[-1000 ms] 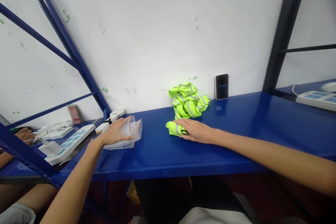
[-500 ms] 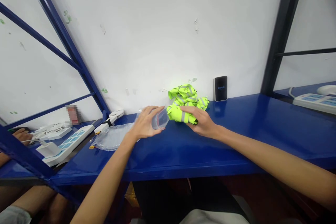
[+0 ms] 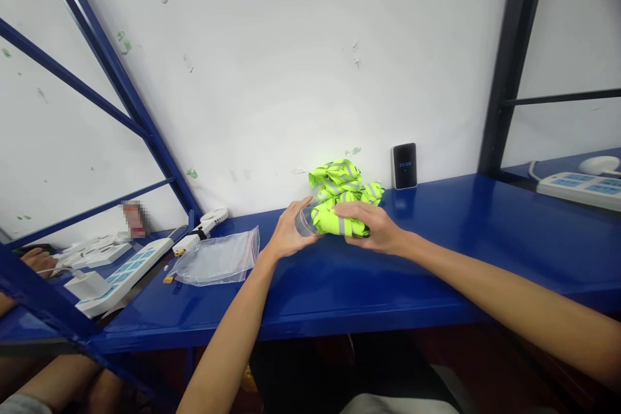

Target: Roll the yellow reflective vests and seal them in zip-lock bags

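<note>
In the head view my left hand point(image 3: 286, 234) is curled round the mouth of a clear plastic zip bag point(image 3: 305, 222) with a red line along its edge. My right hand point(image 3: 372, 226) grips a rolled fluorescent yellow reflective vest point(image 3: 328, 220) with grey stripes. The roll's left end meets the bag's mouth; how far inside it reaches I cannot tell. Behind the roll lie more crumpled yellow reflective vests point(image 3: 339, 174), against the wall. Another clear zip bag point(image 3: 218, 257) lies flat on the table left of my left hand.
On the blue table point(image 3: 436, 233), a black-screened device point(image 3: 404, 166) leans on the wall. A white handheld fan point(image 3: 213, 216) and small connectors point(image 3: 169, 279) lie left. Beyond the blue frame post are a power strip point(image 3: 130, 275) and another person's hand point(image 3: 37, 261).
My left hand has moved right with the bag, bringing its mouth up to the rolled vest. The flat bag on the table is now uncovered. My right hand has hardly shifted.
</note>
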`<move>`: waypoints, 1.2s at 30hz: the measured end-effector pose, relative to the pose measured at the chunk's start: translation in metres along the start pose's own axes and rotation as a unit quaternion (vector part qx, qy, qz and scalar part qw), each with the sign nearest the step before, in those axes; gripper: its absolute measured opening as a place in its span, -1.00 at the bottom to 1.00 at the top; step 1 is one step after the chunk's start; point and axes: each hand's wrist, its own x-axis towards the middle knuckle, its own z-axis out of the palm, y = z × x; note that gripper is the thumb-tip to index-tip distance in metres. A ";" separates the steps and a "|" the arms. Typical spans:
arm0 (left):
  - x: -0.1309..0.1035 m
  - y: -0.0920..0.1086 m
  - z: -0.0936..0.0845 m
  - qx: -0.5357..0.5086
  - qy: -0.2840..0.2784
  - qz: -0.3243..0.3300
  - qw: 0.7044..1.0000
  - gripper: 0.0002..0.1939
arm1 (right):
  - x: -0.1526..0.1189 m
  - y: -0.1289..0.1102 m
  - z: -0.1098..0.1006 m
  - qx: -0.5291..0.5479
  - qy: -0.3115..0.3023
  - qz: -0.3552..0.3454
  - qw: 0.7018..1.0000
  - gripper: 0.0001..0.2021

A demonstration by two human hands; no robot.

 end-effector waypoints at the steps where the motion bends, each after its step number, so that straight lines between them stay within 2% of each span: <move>1: -0.002 0.000 0.000 0.004 -0.006 0.002 1.000 -0.15 | -0.001 0.000 0.001 0.003 -0.011 -0.005 1.000 -0.42; 5: -0.007 0.004 0.003 0.037 -0.049 0.015 0.998 -0.16 | -0.004 0.002 0.005 0.007 -0.057 0.003 0.998 -0.41; 8: -0.007 0.010 0.005 0.056 -0.075 0.015 0.995 -0.23 | -0.004 0.003 0.008 0.002 -0.068 0.023 0.997 -0.44; 15: -0.008 0.014 0.008 0.051 -0.083 0.016 0.995 -0.25 | -0.008 0.003 0.012 -0.001 -0.038 0.023 0.999 -0.52; 20: -0.008 0.024 0.016 0.039 -0.102 0.013 0.994 -0.26 | -0.014 0.004 0.018 -0.038 -0.080 -0.001 0.996 -0.54; 24: -0.008 0.023 0.013 0.033 -0.106 0.010 0.994 -0.10 | -0.014 0.003 0.020 -0.040 -0.102 -0.005 0.994 -0.54; 28: -0.013 0.010 0.007 0.058 -0.118 -0.017 0.991 0.11 | -0.015 0.005 0.020 -0.044 -0.110 0.009 0.993 -0.50; 32: -0.018 -0.001 0.011 0.088 -0.155 -0.029 0.983 -0.05 | -0.018 0.006 0.021 -0.042 -0.115 0.021 0.992 -0.50; 36: -0.018 -0.003 0.018 0.092 -0.155 -0.026 0.983 -0.19 | -0.017 0.003 0.020 -0.041 -0.130 0.026 0.990 -0.50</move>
